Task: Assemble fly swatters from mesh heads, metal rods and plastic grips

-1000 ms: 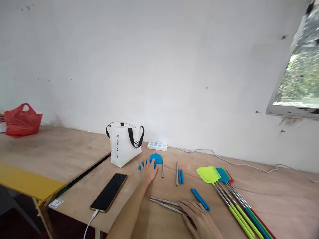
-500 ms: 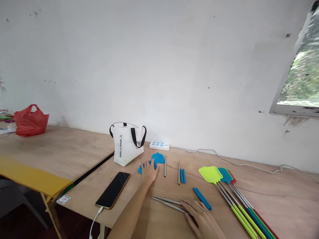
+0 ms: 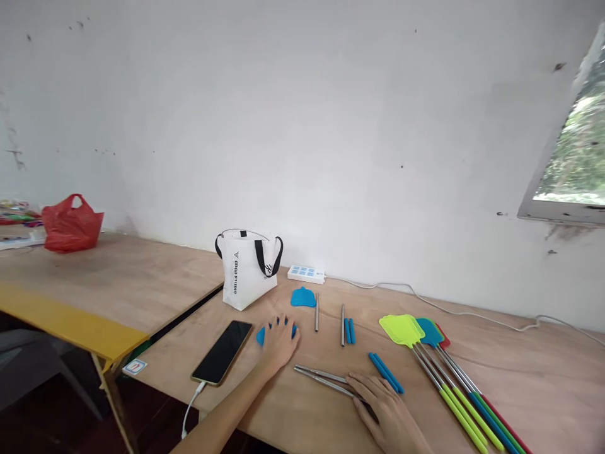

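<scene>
My left hand point(image 3: 280, 345) lies palm down with fingers spread over a blue fly swatter head point(image 3: 261, 335), most of which it covers. A second blue swatter head point(image 3: 303, 297) sits just beyond it, flat on the table. Two thin metal rods point(image 3: 321, 376) run in a narrow V under my right hand point(image 3: 378, 403). Its fingers are close together and bent over the rods' near ends, which are hidden. Between the hands and the wall stand apart a short metal tube point(image 3: 317, 313) and another tube point(image 3: 343, 326) beside two blue grips point(image 3: 349, 331). Two longer blue grips point(image 3: 386, 372) lie near my right fingers.
Several swatters with yellow-green heads point(image 3: 401, 330) and coloured handles lie at right. A phone point(image 3: 222, 353) on a white cable, a white bag point(image 3: 246, 271) and a power strip point(image 3: 305, 273) are at left and back. A red bag point(image 3: 73, 226) stands on the adjoining table.
My left hand has slid nearer to me, taking the swatter head under it away from the other blue head. My right hand stays on the rods. The view has shifted slightly.
</scene>
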`<state>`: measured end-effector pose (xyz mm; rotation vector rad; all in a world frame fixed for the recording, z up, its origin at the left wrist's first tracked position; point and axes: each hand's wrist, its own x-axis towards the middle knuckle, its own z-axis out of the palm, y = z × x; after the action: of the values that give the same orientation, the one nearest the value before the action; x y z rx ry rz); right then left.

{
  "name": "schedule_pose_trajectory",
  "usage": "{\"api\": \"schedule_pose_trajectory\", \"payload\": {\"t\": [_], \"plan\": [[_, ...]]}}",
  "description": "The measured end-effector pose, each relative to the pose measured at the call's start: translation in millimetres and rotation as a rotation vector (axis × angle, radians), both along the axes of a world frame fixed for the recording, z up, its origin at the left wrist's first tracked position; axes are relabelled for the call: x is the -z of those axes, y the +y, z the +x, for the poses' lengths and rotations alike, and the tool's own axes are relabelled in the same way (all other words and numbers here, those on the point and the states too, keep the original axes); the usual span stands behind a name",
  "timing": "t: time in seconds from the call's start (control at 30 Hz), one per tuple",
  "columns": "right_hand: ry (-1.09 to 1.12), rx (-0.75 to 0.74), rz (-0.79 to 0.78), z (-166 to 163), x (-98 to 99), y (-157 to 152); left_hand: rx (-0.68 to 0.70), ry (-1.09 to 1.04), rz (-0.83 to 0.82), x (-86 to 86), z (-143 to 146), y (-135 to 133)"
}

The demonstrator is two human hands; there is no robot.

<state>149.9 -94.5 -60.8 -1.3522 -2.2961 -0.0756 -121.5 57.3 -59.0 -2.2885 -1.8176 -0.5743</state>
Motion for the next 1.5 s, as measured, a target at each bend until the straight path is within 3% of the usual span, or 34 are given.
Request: {"api": "schedule_pose_trajectory", "payload": {"t": [0.33,0.7,0.93,1.1,1.17,1.27,1.5], "plan": [[-0.083,-0.009,0.169,4,15.7,1,0.186,-0.100,0.000,8.4,-23,-47],[-0.068,0.071,0.336,4,39.9,5,0.290,-0.181,0.119,1.0,-33,-57],[-0.015,0.171,0.288,-2,41.4,-1,0.370,-0.208,0.227,-10.9,-37,-60],[-0.056,0.207,0.232,-7,31.8,-6,0.439,-0.195,0.348,-22.1,-23,-84],[-0.058,0.181,0.197,-8,27.3,-6,0.600,-0.133,0.300,-22.3,-8,-97],[-0.047,0.134,0.150,-7,21.2,-7,0.847,-0.035,0.101,-17.6,20,-109],[0.070,0.105,0.184,-4,14.6,-6,0.841,-0.034,-0.154,-0.5,49,-93]]}}
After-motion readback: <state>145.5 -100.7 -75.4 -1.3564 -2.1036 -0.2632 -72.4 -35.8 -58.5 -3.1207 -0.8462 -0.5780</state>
